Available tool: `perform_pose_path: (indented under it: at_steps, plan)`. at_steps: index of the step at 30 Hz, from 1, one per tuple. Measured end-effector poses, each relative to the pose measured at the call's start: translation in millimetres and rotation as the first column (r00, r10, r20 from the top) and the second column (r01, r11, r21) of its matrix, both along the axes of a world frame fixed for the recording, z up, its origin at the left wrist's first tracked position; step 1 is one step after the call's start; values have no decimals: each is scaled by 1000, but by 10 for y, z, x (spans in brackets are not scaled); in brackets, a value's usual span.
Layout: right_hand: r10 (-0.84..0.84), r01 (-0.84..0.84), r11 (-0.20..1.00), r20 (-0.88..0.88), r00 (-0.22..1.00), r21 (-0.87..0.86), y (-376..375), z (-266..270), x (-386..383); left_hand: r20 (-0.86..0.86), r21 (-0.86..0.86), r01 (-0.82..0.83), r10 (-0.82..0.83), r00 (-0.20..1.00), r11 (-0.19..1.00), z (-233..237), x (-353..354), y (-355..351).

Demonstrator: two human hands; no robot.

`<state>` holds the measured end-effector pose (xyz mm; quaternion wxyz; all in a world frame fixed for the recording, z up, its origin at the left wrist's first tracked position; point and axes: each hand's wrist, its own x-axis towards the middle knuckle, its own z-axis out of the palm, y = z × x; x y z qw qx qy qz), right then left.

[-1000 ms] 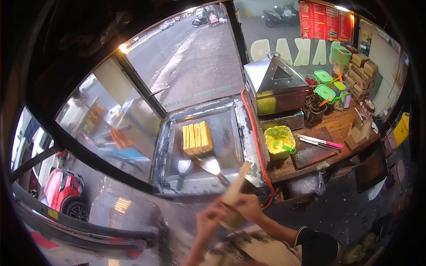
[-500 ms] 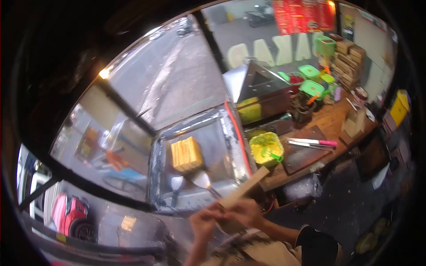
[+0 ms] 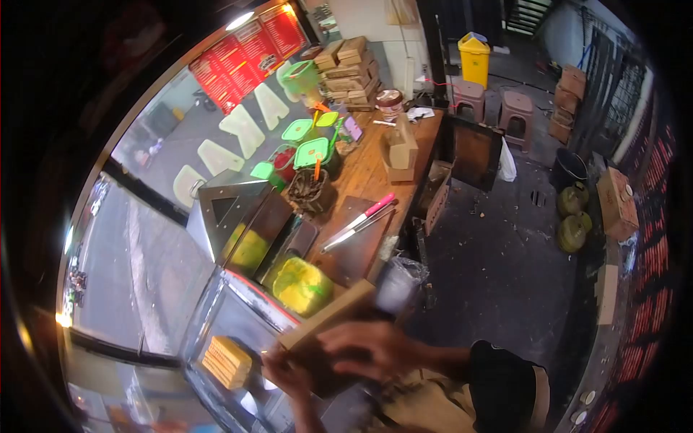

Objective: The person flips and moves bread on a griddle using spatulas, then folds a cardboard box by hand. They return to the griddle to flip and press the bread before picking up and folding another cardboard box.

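A brown cardboard box [image 3: 328, 316], its long side flap raised, is held low in front of my body. My left hand [image 3: 290, 374] grips its near left end, fingers closed on the cardboard. Stretched across the box is my right hand [image 3: 379, 348], slightly blurred, its fingers apart and over the inner face. To the left, a yellow ridged loaf of bread [image 3: 226, 361] lies on the metal griddle [image 3: 249, 325]. A spatula [image 3: 250, 403] rests near it. Just beyond the box stands a yellow-green tub of yellow spread [image 3: 302, 287].
The wooden counter [image 3: 372, 155] carries a pink-handled knife [image 3: 372, 209], a tub of dark filling [image 3: 310, 193], green-lidded containers [image 3: 312, 153] and an open cardboard box [image 3: 399, 155]. Stacked boxes [image 3: 350, 76] stand at the back. Stools [image 3: 516, 115] and gas cylinders [image 3: 574, 216] are on the floor at right.
My view has swung to the right, bringing the floor and stools into sight. The cardboard, earlier a narrow strip between both hands, now shows as an opened box; my right hand has spread its fingers.
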<state>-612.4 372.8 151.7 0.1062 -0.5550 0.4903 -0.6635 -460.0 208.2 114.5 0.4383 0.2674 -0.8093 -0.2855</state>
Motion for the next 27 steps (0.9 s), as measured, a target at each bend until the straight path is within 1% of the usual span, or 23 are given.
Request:
perform_pose_path:
  at_steps: [1, 2, 3, 4, 5, 7, 8, 9, 10, 11, 12, 15, 16, 18, 19, 21, 22, 24, 25, 26, 27]
  plan:
    - [-86, 84, 993, -19, 996, -77, 112, -3, -91, -18, 34, -2, 3, 1000, 999, 52, -60, -4]
    - [-254, 249, 963, -43, 966, -105, 266, 51, -185, -36, 70, -4, 7, 999, 998, 86, -106, -26]
    - [-417, 406, 904, -65, 907, -135, 392, 122, -280, -56, 108, -4, 10, 998, 994, 128, -168, -35]
    - [-539, 535, 842, -120, 834, -67, 440, 159, -384, -130, 83, 83, -72, 989, 993, 214, -265, -14]
    - [-644, 654, 756, -183, 743, -5, 480, 179, -483, -168, 96, 145, -127, 978, 985, 164, -297, -77]
    - [-663, 686, 719, -187, 725, 114, 543, 2, -597, -239, 112, 263, -231, 943, 958, 78, -374, -215]
    - [-588, 600, 782, -116, 800, 170, 534, -254, -697, -250, 149, 313, -271, 930, 938, 118, -430, -174]
    - [-513, 495, 831, 3, 859, 254, 529, -413, -739, -201, 188, 292, -254, 946, 938, 123, -488, -140]
    - [-448, 388, 862, 128, 885, 327, 524, -570, -780, -147, 224, 266, -237, 960, 938, 123, -527, -116]
    - [-392, 253, 875, 298, 870, 412, 520, -664, -783, -92, 257, 236, -220, 971, 937, 132, -559, -93]
    - [-340, 101, 879, 463, 819, 467, 512, -741, -771, -52, 149, 338, -334, 941, 929, 171, -581, -62]
    - [-406, 190, 881, 487, 774, 432, 454, -913, -666, -4, 260, 232, -239, 971, 937, 181, -653, 76]
    - [-391, 162, 884, 504, 770, 439, 459, -972, -665, 51, 162, 141, -151, 987, 977, 136, -682, 55]
    - [-361, 105, 888, 538, 762, 447, 506, -1067, -673, 96, 43, 137, -141, 985, 990, -24, -682, -63]
    - [-377, 104, 865, 498, 781, 491, 526, -1072, -667, 119, -16, 136, -133, 984, 991, -65, -657, -108]
    - [-399, 105, 810, 411, 820, 577, 574, -997, -670, 224, -220, 185, -135, 965, 958, -46, -633, -152]
    - [-394, 77, 742, 340, 854, 666, 613, -874, -689, 275, -317, 213, -125, 953, 924, -6, -633, -157]
    - [-352, 46, 571, 193, 916, 820, 695, -612, -739, 374, -154, 160, -93, 923, 975, 116, -660, -120]
    - [-366, 72, 583, 182, 912, 809, 698, -709, -754, 421, -71, 122, -82, 903, 990, 146, -652, -106]
    - [-380, 98, 595, 171, 909, 798, 699, -887, -789, 377, 16, 165, -159, 913, 986, 93, -644, -133]
    - [-393, 126, 607, 158, 906, 784, 698, -931, -820, 323, 99, 210, -231, 918, 973, 0, -655, -184]
